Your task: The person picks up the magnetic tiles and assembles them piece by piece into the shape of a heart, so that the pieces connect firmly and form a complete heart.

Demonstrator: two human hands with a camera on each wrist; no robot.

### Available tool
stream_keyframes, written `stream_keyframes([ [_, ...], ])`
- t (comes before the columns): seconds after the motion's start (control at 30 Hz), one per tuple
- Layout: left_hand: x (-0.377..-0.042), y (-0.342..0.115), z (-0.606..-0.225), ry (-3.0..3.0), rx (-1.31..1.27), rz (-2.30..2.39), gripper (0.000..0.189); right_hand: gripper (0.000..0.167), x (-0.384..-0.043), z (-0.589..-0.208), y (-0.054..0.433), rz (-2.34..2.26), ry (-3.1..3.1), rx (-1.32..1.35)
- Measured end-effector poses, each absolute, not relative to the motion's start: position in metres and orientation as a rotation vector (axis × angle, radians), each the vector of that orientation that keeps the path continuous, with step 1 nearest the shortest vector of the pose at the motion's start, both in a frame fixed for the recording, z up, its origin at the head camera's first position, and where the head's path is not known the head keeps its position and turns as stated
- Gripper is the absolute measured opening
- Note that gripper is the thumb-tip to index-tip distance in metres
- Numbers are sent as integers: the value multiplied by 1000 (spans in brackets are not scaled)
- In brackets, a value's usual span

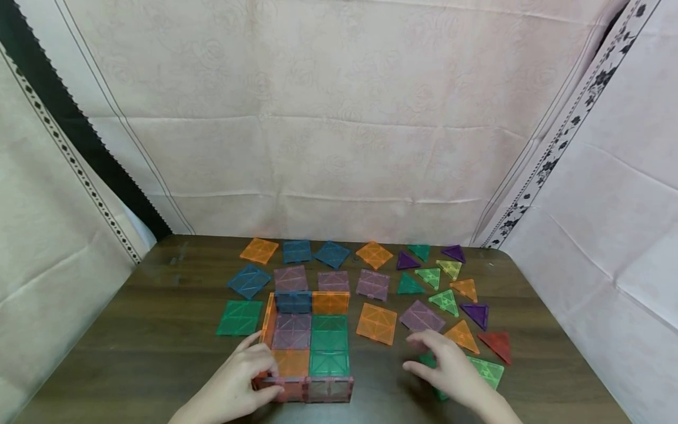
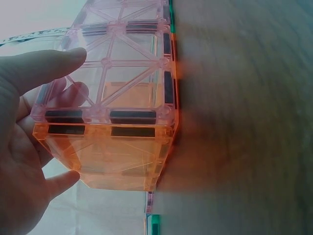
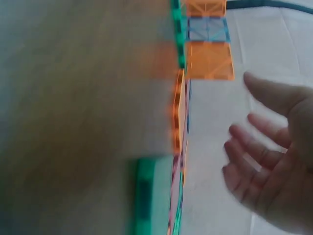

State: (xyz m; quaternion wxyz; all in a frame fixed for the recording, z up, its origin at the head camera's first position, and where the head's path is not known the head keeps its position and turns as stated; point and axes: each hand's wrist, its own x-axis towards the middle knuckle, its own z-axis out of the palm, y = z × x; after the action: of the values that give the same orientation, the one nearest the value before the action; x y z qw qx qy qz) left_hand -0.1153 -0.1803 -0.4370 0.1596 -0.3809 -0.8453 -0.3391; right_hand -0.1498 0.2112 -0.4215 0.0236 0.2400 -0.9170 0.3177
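A person's left hand (image 1: 241, 371) grips the near left corner of a box of translucent tiles (image 1: 318, 341) on a dark wooden bench (image 1: 148, 347), thumb outside the pink front wall (image 1: 328, 390) and other fingers reaching behind it. The box sits just to the right of that hand and well to the left of the right hand (image 1: 450, 371), which hovers empty, fingers loosely spread, above green tiles (image 1: 488, 372) it partly hides. Between the hands, farther back, lies an orange square tile (image 1: 376, 323); a purple square tile (image 1: 422, 317) rests just beyond the right fingertips. Triangular tiles (image 1: 462, 336) in orange, purple, green and red are scattered at far right, while more square tiles (image 1: 332, 255) lie behind the box, before a pale cloth (image 1: 339, 147).
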Motion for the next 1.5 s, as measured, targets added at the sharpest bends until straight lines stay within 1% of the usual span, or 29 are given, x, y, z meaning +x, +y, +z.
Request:
stream_keyframes([
  [0.2, -116, -181, -437, -2400, -1091, -958, 31, 45, -144, -422, 228, 819, -3008, 426],
  [0.4, -116, -182, -436, -2409, -1085, -959, 31, 50, -146, -427, 235, 771, -3079, 330],
  [0.53, -115, -183, -435, -2432, -1072, -977, 31, 49, -152, -427, 226, 773, -3069, 359],
  [0.73, -116, -182, -436, -2411, -1085, -967, 31, 45, -168, -424, 205, 798, -2998, 504],
  [0.93, -116, -182, -437, -2392, -1102, -972, 31, 49, -187, -425, 182, 823, -2976, 595],
  [1.1, -116, -181, -436, -2390, -1111, -969, 30, 47, -202, -427, 171, 813, -2946, 742],
  [1.37, -116, -180, -437, -2391, -1114, -972, 30, 63, -219, -436, 164, 725, -3029, 806],
  [1.5, -115, -181, -438, -2394, -1111, -980, 30, 65, -222, -438, 162, 736, -3072, 812],
])
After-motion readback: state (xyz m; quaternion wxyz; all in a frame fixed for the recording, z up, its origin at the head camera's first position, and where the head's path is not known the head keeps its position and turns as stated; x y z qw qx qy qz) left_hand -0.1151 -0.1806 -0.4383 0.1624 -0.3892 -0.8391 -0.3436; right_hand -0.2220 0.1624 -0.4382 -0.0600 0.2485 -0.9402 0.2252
